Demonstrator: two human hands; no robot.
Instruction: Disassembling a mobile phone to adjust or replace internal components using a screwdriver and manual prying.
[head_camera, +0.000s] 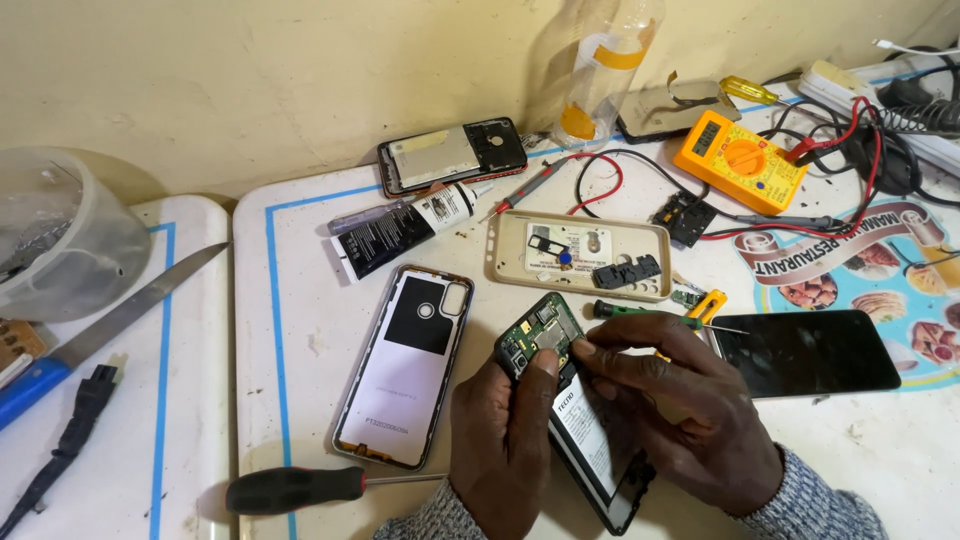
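White table (300, 330) crowded | my hands: left (505, 440) and right (680, 410) pinch phone (575, 420) near front edge | screwdriver (300, 488) left, wall (250, 80) behind

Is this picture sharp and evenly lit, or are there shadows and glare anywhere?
Head view: mostly sharp, soft warm light. The hands, left and right, cast only faint shadows around the open phone. The dark screen shows a dull sheen, no hard glare. The plastic tub at the left edge and the bottle look slightly soft, and the table edge bends a little there.
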